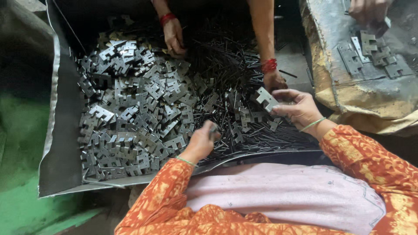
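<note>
My right hand (298,108) holds a flat notched metal plate (266,98) above a heap of thin dark metal pins (237,65). My left hand (203,141) is closed on a small dark piece, probably a pin (214,130), at the near edge of the pile. A large heap of grey notched metal plates (130,113) fills the left of a sheet-metal tray (61,143). Both my sleeves are orange patterned, with a thin green bangle on each wrist.
Another person's two hands (174,37) (273,80), with red wristbands, reach into the pins from the far side. A third hand (368,11) rests at the top right over a worn bench (344,93) with several joined plates (370,54). Green floor lies left.
</note>
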